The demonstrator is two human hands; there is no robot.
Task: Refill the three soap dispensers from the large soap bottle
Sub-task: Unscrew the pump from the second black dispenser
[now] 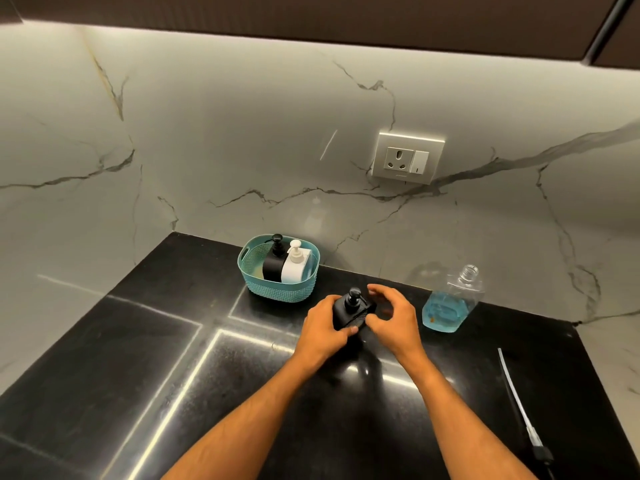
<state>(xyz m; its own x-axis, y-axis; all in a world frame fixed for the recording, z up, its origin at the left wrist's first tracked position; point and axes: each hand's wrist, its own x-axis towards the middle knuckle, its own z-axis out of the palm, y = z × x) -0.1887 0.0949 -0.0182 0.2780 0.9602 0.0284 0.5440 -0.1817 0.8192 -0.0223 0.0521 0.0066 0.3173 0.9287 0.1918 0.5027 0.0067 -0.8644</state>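
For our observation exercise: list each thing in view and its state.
Large clear soap bottle: uncapped, upright, blue soap low.
Black dispenser on counter: pump on, left hand grips it.
Right hand: fingers curled beside it.
Teal basket: holds black and white dispensers, pumps on.

Light comes from a strip under the upper cabinet, washing the marble wall evenly. Room dim overall. Bright streak glare on the glossy black surface. Wide-angle bending at the edges; focus mostly sharp.
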